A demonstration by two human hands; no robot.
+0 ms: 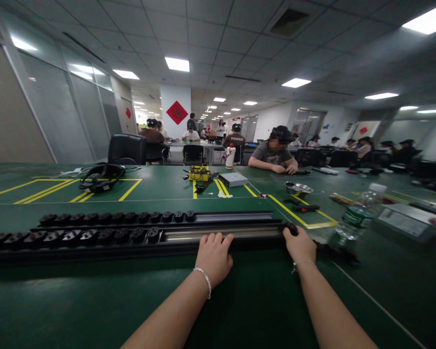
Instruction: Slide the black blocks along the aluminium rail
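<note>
A long black power-strip rail (181, 248) lies across the table in front of me, with several black socket modules (121, 236) lined up along its left part and a bare metallic channel (188, 235) on its right. My left hand (213, 257) grips the near edge of this rail, its fingers bent over the channel. At the rail's right end, my right hand (300, 246) is closed around a small dark part (291, 229), whose exact kind is partly hidden by the fingers. Behind runs a second rail (232, 217), also carrying several socket modules (143, 216).
Right of my hand stand a water bottle (359, 213) and a grey box (403, 222). Farther off are a metal bowl (298, 189), a black-and-red tool (305, 208), a white box (233, 180), a yellow item (199, 173) and a headset (102, 178). A person (276, 152) sits opposite.
</note>
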